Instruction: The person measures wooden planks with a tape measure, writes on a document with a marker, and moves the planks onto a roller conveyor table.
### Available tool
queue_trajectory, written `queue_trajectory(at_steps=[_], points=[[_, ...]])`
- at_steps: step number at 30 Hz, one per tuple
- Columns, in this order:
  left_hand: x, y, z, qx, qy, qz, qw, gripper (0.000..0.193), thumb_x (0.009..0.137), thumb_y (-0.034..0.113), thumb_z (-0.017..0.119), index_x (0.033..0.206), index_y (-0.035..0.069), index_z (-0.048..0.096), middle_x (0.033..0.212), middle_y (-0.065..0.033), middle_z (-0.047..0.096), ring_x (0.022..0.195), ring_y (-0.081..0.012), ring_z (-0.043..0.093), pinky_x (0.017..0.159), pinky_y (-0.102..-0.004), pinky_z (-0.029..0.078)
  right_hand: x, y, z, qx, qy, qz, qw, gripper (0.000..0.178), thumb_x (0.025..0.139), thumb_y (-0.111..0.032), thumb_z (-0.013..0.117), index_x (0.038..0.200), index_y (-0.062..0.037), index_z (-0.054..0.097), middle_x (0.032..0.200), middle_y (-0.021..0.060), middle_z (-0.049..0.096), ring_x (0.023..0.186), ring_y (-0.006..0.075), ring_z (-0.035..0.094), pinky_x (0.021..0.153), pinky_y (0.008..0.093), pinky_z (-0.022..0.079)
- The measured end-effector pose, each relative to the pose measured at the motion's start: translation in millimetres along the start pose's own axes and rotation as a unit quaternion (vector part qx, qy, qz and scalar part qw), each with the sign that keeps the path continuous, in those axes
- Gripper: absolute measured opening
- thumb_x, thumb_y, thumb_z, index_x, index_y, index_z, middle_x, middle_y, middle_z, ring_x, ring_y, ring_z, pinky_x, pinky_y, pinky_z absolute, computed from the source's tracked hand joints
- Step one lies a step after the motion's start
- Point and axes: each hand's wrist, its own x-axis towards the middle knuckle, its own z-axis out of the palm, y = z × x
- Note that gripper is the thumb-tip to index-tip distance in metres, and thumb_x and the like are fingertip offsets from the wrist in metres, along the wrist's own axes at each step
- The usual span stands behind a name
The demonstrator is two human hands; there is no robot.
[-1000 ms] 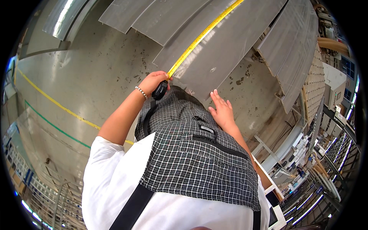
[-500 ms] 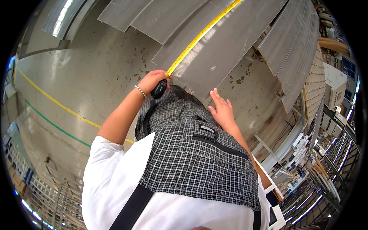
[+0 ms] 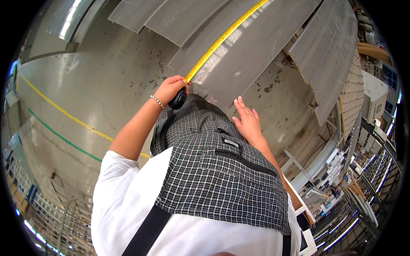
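Observation:
My left hand (image 3: 171,88) is closed around a black tape measure (image 3: 177,99), with its thumb by the point where the blade comes out. From there the yellow blade (image 3: 226,35) runs forward and to the right, lying along a wide grey sheet (image 3: 252,51) past the top of the view. At the sheet's near right corner, my right hand (image 3: 247,119) is open, its fingers stretched out and the fingertips at the edge. It holds nothing. The sheet's near edge reaches my checked apron (image 3: 226,170).
More grey sheets (image 3: 181,21) lie to the left of the measured one. Another stack of grey sheets (image 3: 324,55) is at the right, beside a studded table (image 3: 349,89). A yellow floor line (image 3: 64,113) and a green one cross the floor at left.
Hardly anything differs. Both hands and the tape measure stay in place, while the view shifts very slightly.

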Motion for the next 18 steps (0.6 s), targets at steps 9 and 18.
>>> queue_trajectory(at_steps=[9,18], points=[[-1.6,5.4,-0.4,-0.033,-0.013,-0.022,0.999,0.023,0.092,0.018,0.050,0.100,0.000,0.062,0.073,-0.0080,0.065,0.060,-0.0122,0.059,0.058,-0.0243,0.049,-0.1,6.2,5.9,0.003,0.005,-0.003,1.000,0.065,0.085,-0.023,0.062,0.144,-0.0204,0.035,0.153,-0.0027,0.030,0.129,0.0189,0.045,0.108,0.0507,0.031],[-2.3,14.0,-6.9,-0.065,-0.054,-0.064,0.994,0.024,0.093,0.019,0.051,0.102,-0.001,0.061,0.073,-0.0113,0.065,0.052,-0.0153,0.059,0.052,-0.0256,0.051,-0.5,7.2,6.9,-0.002,0.003,-0.003,1.000,0.065,0.085,-0.024,0.062,0.145,-0.0220,0.034,0.153,-0.0041,0.029,0.129,0.0181,0.045,0.108,0.0506,0.031]])
